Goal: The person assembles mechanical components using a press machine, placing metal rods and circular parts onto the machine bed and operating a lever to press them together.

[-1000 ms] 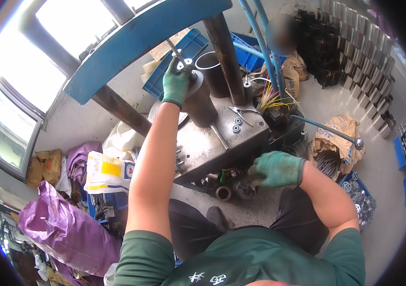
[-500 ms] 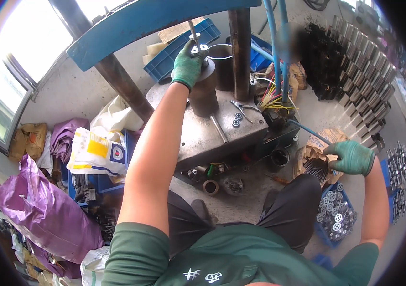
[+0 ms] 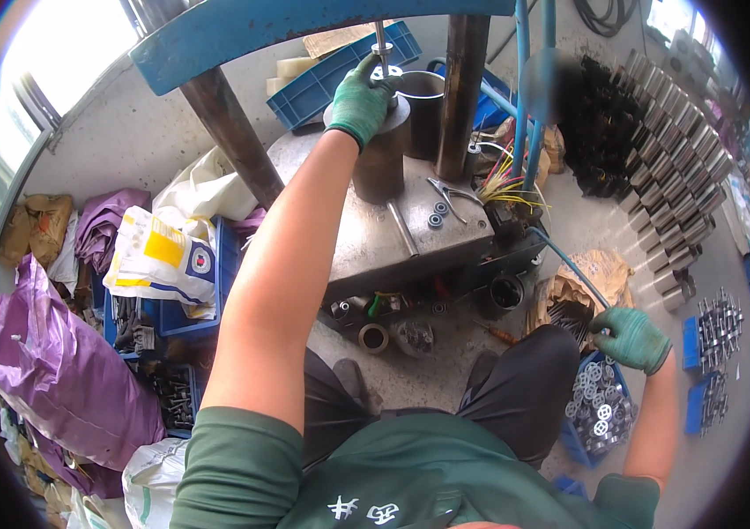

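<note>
Landmark: steel press block [image 3: 375, 229].
Sack: white, yellow patch, round label [image 3: 159, 256]; left of block.
Bag: purple [image 3: 58, 370]; further left.
Left hand [image 3: 362, 97]: green glove, grip clamped on dark cylinder [image 3: 379, 167] atop block.
Right hand [image 3: 632, 339]: grip together over blue bin [image 3: 600, 410] of metal rings, right of block.

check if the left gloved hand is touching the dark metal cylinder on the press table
Touching. The head view shows the left hand laid on the flat top of the dark metal cylinder, its fingers curled over the disc rim with no gap. The right hand is down by the blue bin.
</note>
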Motion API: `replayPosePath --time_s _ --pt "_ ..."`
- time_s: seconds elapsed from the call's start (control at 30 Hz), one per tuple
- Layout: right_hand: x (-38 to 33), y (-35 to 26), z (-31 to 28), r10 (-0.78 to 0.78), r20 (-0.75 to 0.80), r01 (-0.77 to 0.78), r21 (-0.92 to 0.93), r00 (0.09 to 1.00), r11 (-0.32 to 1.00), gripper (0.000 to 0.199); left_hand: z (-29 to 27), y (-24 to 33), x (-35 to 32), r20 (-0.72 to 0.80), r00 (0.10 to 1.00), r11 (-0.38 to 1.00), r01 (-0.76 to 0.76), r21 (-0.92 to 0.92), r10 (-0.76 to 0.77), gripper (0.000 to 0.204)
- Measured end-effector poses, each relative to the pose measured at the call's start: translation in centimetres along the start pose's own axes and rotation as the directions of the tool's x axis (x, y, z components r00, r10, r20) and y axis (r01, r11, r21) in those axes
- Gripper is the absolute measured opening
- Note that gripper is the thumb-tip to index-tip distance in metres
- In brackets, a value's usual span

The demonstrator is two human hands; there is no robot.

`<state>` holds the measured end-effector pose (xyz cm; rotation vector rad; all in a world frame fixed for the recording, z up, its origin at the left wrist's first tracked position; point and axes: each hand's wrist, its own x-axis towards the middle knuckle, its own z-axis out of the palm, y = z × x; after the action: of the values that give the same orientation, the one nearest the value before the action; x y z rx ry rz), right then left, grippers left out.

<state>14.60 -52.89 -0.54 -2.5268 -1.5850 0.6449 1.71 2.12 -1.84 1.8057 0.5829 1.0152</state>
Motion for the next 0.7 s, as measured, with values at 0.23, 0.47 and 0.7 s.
replayPosePath --time_s 0.23,0.47,0.7 --pt "0.1 0.3 -0.5 -0.051 0.019 0.052 -0.093 0.999 0.994 0.034 0.3 0.6 -0.3 0.024 0.999 0.986 0.044 -0.16 -0.04 0.058" --pt "0.2 1.2 -0.3 -0.016 -0.089 0.02 0.055 0.996 0.998 0.034 0.2 0.2 -0.1 0.026 1.0 0.996 0.016 -0.093 -0.013 0.054" --pt "0.5 0.3 -1.8 0.016 -0.124 -0.007 0.067 0.992 0.998 0.035 -0.4 0.0 0.1 0.029 0.999 0.998 0.024 -0.058 -0.022 0.053"
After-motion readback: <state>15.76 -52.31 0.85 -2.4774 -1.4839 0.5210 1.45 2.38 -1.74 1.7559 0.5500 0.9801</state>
